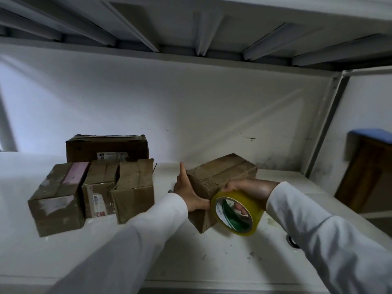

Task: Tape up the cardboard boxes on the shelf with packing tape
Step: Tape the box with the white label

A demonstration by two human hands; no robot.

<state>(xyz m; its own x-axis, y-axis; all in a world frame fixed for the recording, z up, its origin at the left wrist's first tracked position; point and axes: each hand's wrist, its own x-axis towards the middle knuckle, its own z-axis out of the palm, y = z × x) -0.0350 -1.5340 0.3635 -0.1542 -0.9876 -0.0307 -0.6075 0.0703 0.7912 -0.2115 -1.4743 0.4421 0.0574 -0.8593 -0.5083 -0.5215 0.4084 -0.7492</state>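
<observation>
Five cardboard boxes sit on the white metal shelf (222,257). Four are grouped at the left: a long dark box (107,148) at the back against the wall, and in front of it a row of three, namely a box with a pink strip (57,198) along its top, a middle box with a printed label (98,187), and a box with raised flaps (134,189). The fifth box (220,177) stands apart to the right, turned at an angle, between both hands. The left hand (186,192) lies flat against its left side, fingers straight and together, forefinger pointing up. The right hand (248,187) grips the one roll of yellowish packing tape (235,213), thumb over the outer rim and fingers curled through the core, the roll touching the box's near corner. Both arms wear white sleeves. Any loose tape end is too hard to make out. At the right edge, beyond the shelf's upright, a wooden piece with a blue top (369,166) is cut off.
</observation>
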